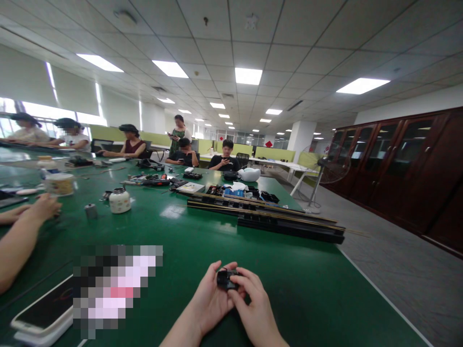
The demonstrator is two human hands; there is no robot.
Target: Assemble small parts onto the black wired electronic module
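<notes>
A small black plastic part [224, 279] sits between my two hands, above the near edge of the green table [181, 270]. My left hand [211, 299] cups it from below and the left, its fingers curled around the far side. From the right, my right hand [253, 299] pinches the part between thumb and fingertips. Its exact kind is too small to make out, and the fingers cover its right side.
Long black rails with thin brass-coloured rods [289, 219] lie across the table ahead. A phone [47, 303] rests at the left, near another person's arms [32, 217]. A white jar [119, 201] and grey cylinder [91, 211] stand beyond. Several people sit farther back.
</notes>
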